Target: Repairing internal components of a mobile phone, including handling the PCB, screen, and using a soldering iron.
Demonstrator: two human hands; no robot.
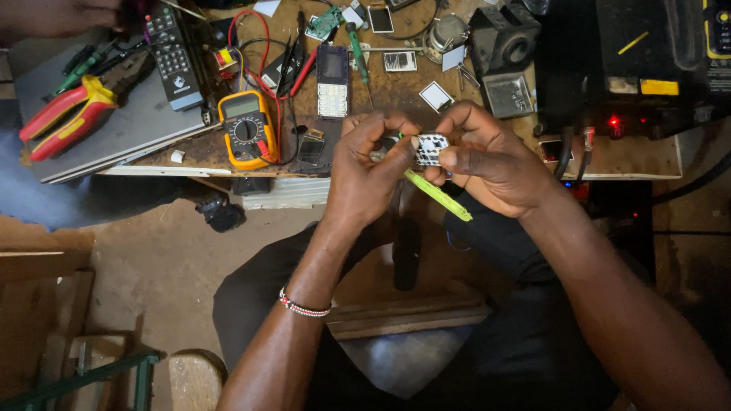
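Holding: you had a small white keypad piece [432,148] pinched between both hands, just in front of the workbench edge [632,161] and above your lap.
Left hand: your left hand [365,171] was curled, its fingertips [410,144] pressed against the left edge of the keypad piece.
Right hand: your right hand [487,156] was closed around the right side of the same piece, and a lime-green tool [438,195] slanted down from under it; you could not tell from this view exactly which fingers gripped the tool.
Wrist: you wore a red and white beaded bracelet [304,306] on the left arm.
Bench, near: a yellow multimeter [247,129] with red and black leads lay just left of your hands, and a dark keypad phone [333,80] lay behind them.
Bench, left: a black remote control [175,57] and red-and-yellow pliers [70,114] rested on a grey laptop lid [122,129].
Bench, right: a black box with a lit red lamp [613,121] stood well to the right.
Other person: another person's hand [57,15] showed at the top left corner, apart from yours.
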